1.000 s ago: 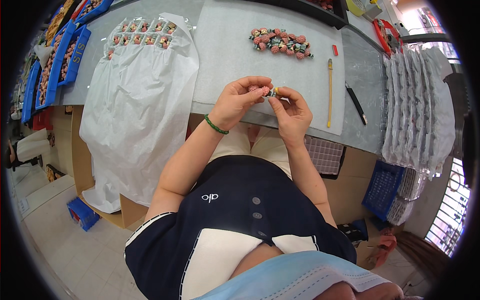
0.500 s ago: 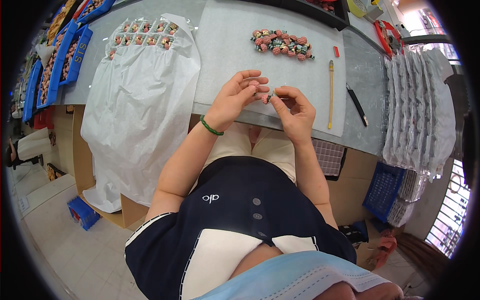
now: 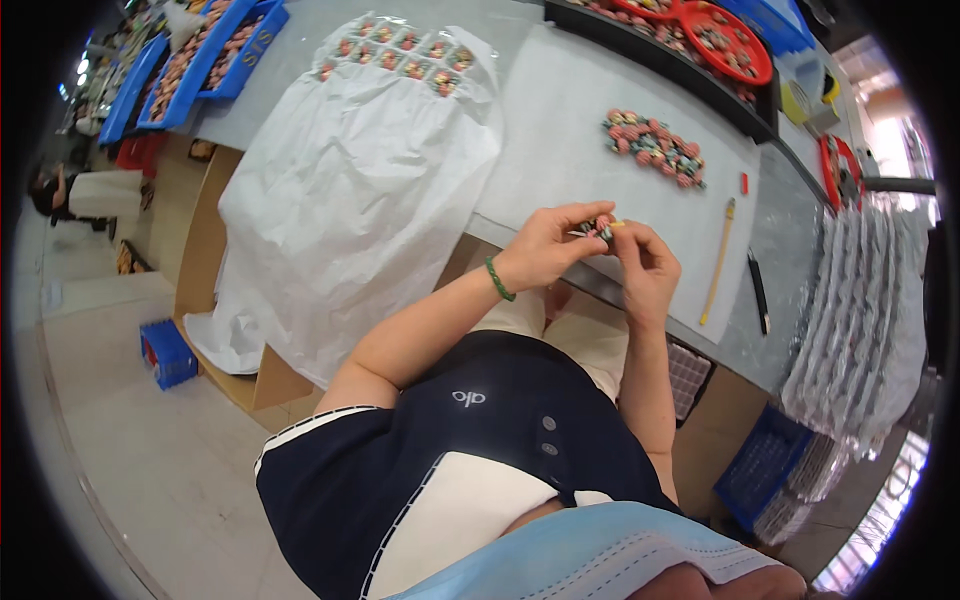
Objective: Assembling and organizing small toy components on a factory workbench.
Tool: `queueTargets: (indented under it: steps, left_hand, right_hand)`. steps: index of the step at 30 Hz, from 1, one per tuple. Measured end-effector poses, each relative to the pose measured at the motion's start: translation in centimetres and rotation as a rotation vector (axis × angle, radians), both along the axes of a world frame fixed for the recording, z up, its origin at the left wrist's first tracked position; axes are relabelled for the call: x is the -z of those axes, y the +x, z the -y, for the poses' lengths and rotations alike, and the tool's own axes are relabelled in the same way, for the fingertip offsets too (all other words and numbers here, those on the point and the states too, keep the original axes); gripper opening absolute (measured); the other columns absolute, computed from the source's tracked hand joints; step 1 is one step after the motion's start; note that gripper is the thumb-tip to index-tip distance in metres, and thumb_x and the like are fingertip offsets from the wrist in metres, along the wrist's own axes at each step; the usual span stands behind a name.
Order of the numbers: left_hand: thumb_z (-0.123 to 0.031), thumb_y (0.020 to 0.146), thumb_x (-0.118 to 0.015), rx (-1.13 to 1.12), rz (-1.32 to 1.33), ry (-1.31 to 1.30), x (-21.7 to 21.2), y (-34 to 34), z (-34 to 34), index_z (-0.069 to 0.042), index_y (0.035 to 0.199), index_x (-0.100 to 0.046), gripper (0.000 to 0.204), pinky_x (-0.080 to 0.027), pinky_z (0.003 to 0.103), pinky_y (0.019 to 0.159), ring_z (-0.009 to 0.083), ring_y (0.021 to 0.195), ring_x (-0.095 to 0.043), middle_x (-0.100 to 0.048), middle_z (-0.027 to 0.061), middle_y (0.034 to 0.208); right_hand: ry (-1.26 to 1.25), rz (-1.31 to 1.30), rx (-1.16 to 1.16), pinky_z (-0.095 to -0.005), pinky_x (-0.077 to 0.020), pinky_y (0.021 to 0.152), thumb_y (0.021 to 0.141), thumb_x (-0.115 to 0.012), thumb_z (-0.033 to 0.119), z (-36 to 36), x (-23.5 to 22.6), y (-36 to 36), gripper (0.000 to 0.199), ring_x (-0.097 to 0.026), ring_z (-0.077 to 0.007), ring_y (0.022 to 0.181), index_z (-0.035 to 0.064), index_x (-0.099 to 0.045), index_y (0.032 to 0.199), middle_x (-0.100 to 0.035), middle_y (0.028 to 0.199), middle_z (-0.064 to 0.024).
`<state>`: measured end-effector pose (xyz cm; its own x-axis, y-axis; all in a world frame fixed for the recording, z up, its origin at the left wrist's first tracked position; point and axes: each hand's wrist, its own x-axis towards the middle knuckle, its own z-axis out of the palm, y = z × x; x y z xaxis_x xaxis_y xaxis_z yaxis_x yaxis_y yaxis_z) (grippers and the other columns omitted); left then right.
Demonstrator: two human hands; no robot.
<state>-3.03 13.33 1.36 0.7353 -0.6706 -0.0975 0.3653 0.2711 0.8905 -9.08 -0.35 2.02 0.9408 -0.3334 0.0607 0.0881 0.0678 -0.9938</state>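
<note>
My left hand, with a green bracelet at the wrist, pinches a small pink and dark-green figurine between thumb and fingers. Meeting it from the other side, my right hand has thumb and forefinger closed on the same figurine, where a bit of yellow shows. The fingers hide most of its shape. Beyond my hands, a cluster of similar pink, green and cream figurines lies on the white sheet covering the table.
A yellow stick tool, a black pen-like tool and a red cap lie to the right. Left is a clear tray of figurines with white paper. Stacked trays stand right; a black bin sits behind.
My hands have come together, and the pink piece in the left now meets the one in the right. The whole view has swung, shifting the table's things rightward in the picture.
</note>
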Motion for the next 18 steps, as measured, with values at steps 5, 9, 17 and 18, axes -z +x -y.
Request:
queueTargets:
  steps: [5, 9, 17, 18]
  left_hand:
    - [-0.006, 0.077, -0.059, -0.140, 0.476, 0.329, -2.9, 4.0, -4.6, -0.002, 0.112, -0.051, 0.036, -0.047, 0.024, 0.071, 0.0105, 0.081, -0.055, -0.058, 0.0045, 0.095]
    - [-0.012, 0.075, -0.062, -0.598, 0.802, 0.517, -2.8, 13.9, -12.4, -0.002, 0.102, -0.056, 0.029, -0.048, 0.027, 0.068, 0.0147, 0.075, -0.058, -0.061, 0.0076, 0.085]
    - [-0.014, 0.073, -0.060, -0.695, 0.975, 1.391, 3.6, 24.1, -22.8, -0.002, 0.085, -0.057, 0.018, -0.041, 0.039, 0.075, 0.0301, 0.080, -0.053, -0.057, 0.0148, 0.083]
    - [-0.016, 0.073, -0.059, -0.682, 1.050, 1.412, 4.3, 24.5, -22.7, -0.003, 0.086, -0.058, 0.018, -0.040, 0.040, 0.076, 0.0299, 0.081, -0.053, -0.058, 0.0147, 0.084]
  right_hand:
    - [-0.099, -0.053, 0.046, -0.0244, -0.0475, 0.065, 0.086, -0.055, 0.013, 0.1, 0.0, 0.2, 0.018, -0.057, -0.0129, 0.075, -0.0028, -0.059, 0.094, -0.060, 0.086, -0.0076]
    - [-0.227, -0.095, 0.138, -0.0221, -0.0455, 0.064, 0.084, -0.057, 0.012, 1.0, 0.9, 0.3, 0.016, -0.056, -0.0110, 0.074, -0.0018, -0.059, 0.093, -0.060, 0.084, -0.0053]
    - [-0.361, -0.121, 0.158, -0.0185, -0.0418, 0.068, 0.083, -0.059, 0.008, 1.3, 2.4, 0.4, 0.011, -0.052, -0.0069, 0.074, -0.0013, -0.060, 0.089, -0.059, 0.081, -0.0019]
    - [-0.364, -0.112, 0.150, -0.0184, -0.0416, 0.069, 0.082, -0.059, 0.007, 1.5, 2.7, 0.4, 0.011, -0.052, -0.0067, 0.074, -0.0016, -0.060, 0.088, -0.059, 0.081, -0.0019]
